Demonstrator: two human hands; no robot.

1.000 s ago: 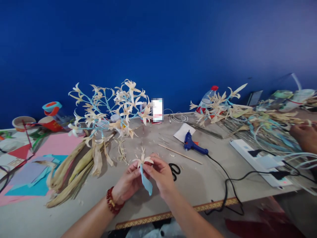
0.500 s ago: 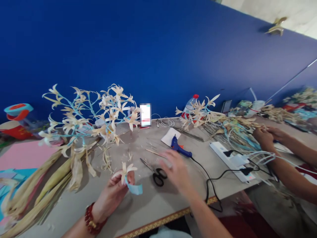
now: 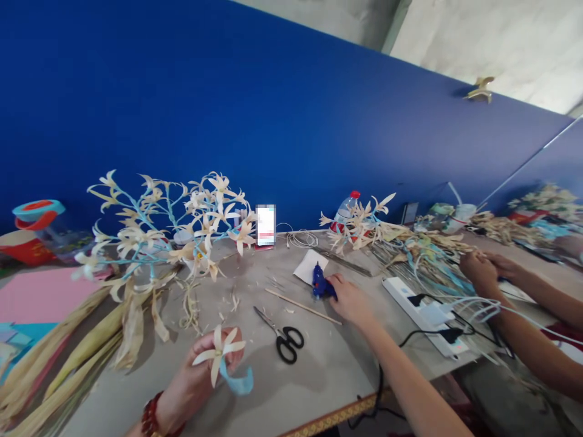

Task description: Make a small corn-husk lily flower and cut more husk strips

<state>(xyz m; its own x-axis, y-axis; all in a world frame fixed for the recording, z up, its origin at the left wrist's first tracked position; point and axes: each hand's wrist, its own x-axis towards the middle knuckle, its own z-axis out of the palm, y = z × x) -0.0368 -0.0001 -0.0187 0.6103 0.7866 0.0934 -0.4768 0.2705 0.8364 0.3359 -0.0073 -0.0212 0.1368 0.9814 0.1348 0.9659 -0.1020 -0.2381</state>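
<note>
My left hand, low and left of centre, is closed on a pale husk flower with narrow petals. A light blue paper strip curls down from the flower's base. My right hand grips the handle of a blue glue gun, whose nozzle points away over a white pad. Between the hands lie black-handled scissors, blades apart from both hands, and a thin wooden stick.
Husk flowers on blue stems stand at the left, behind dry husks. A white power strip with cables lies right of my forearm. Another person's hands work at the far right. A lit phone leans near the wall.
My right hand has moved from above the scissors and stick to the glue gun and taken its handle. The flower in my left hand has turned its face towards me.
</note>
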